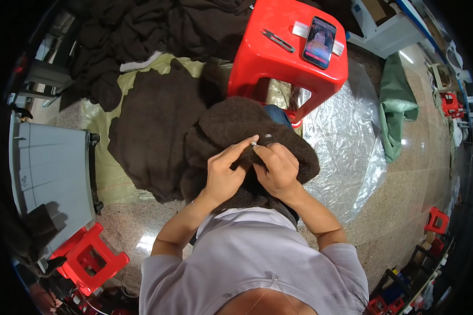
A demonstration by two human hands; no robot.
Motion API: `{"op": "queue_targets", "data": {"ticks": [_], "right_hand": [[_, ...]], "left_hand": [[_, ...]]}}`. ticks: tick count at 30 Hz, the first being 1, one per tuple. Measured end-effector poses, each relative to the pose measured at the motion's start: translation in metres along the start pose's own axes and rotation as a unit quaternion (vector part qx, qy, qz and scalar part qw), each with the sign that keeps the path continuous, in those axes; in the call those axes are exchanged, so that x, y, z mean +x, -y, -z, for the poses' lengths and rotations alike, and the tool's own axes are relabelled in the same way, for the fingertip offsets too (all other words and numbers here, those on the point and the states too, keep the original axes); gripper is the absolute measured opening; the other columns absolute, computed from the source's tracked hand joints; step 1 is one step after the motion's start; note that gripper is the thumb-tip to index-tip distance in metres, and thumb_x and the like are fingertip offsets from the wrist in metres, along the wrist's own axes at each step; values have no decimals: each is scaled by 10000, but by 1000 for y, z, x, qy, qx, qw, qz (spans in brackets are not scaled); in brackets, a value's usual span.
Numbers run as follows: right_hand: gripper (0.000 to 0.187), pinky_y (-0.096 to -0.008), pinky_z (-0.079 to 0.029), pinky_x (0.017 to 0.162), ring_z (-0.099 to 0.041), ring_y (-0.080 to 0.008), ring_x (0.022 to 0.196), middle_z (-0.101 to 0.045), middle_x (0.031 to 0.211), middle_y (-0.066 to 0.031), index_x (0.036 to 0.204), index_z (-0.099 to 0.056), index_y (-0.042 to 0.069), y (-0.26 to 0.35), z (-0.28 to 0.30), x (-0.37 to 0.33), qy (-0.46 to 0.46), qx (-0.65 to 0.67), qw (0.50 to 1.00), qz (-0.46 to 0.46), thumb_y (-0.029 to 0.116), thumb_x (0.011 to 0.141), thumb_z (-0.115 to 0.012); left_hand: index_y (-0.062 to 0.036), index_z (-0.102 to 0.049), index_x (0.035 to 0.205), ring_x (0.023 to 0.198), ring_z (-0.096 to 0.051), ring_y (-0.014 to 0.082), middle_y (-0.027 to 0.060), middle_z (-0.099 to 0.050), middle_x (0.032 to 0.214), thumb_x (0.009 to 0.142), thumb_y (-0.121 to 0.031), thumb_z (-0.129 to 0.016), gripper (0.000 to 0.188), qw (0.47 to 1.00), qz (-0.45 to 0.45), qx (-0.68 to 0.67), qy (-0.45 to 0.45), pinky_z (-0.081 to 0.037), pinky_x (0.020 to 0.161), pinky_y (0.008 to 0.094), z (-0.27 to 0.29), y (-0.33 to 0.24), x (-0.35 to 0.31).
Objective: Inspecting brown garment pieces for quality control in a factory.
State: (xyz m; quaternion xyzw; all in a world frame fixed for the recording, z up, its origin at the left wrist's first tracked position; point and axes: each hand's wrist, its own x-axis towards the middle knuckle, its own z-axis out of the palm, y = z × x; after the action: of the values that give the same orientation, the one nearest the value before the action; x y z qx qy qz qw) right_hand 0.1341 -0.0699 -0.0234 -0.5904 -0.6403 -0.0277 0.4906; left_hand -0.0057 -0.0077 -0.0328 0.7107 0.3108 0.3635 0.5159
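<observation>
A dark brown fuzzy garment [228, 123] lies bunched over my lap. My left hand [227, 170] and my right hand [277, 167] meet on it, thumbs and forefingers pinched close together. Between the fingertips shows a small shiny silvery piece [254, 142], too small to name. A pale spot [268, 135] sits on the cloth just to the right of it. My other fingers curl into the cloth and are partly hidden.
Ahead, a red plastic stool [263, 58] carries thread snips [278, 41] and a phone [319, 43] with a lit screen. More brown cloth [152, 121] spreads over yellowish sheeting at left. Clear plastic sheeting [341, 142] covers floor at right. A grey cabinet [58, 173] and red stool [92, 257] stand left.
</observation>
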Motion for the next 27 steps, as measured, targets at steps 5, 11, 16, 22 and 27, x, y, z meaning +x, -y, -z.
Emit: {"op": "queue_targets", "data": {"ticks": [5, 11, 16, 22, 27], "right_hand": [[583, -407, -506, 697, -627, -362, 858, -618, 971, -154, 1172, -557, 69, -13, 25, -1, 155, -126, 963, -179, -49, 636, -754], [489, -369, -512, 827, -655, -309, 994, -657, 1014, -166, 1182, -580, 51, -24, 48, 9, 185, -41, 922, -338, -69, 709, -556], [429, -325, -506, 792, -672, -299, 896, -662, 964, -120, 1075, -612, 10, 32, 57, 47, 241, 315, 909, -126, -101, 669, -524], [452, -336, -472, 901, -620, -249, 1031, -619, 1127, -124, 1163, -603, 10, 44, 45, 86, 328, 417, 843, -90, 69, 739, -747], [617, -337, -443, 976, -574, -205, 1082, -546, 1253, -100, 1378, -468, 63, -5, 25, 41, 374, 437, 774, -264, 90, 833, -757]], "left_hand": [[-15, -707, 1011, 814, -696, 178, 115, -720, 902, 747, 157, -484, 386, 956, -25, 162, -244, -539, 753, 279, 46, 7, 26], [-15, -415, 1343, 1057, -574, 176, 109, -549, 1171, 715, 132, -564, 663, 987, 137, -64, -44, -458, 929, 270, 88, 7, 39], [-51, 10, 1559, 1270, -452, 186, 130, -217, 1599, 536, -139, -944, 1402, 914, 110, -129, 368, -387, 1077, 322, 55, -1, 18], [17, -519, 1307, 1141, -593, 267, 176, -643, 1198, 756, -388, -836, 754, 790, 277, 39, 545, -442, 1029, 337, 101, -55, 1], [-12, -587, 1236, 1109, -610, 234, 159, -647, 1203, 781, -161, -798, 524, 797, 130, -41, 589, -488, 971, 356, 208, -93, 19]]}}
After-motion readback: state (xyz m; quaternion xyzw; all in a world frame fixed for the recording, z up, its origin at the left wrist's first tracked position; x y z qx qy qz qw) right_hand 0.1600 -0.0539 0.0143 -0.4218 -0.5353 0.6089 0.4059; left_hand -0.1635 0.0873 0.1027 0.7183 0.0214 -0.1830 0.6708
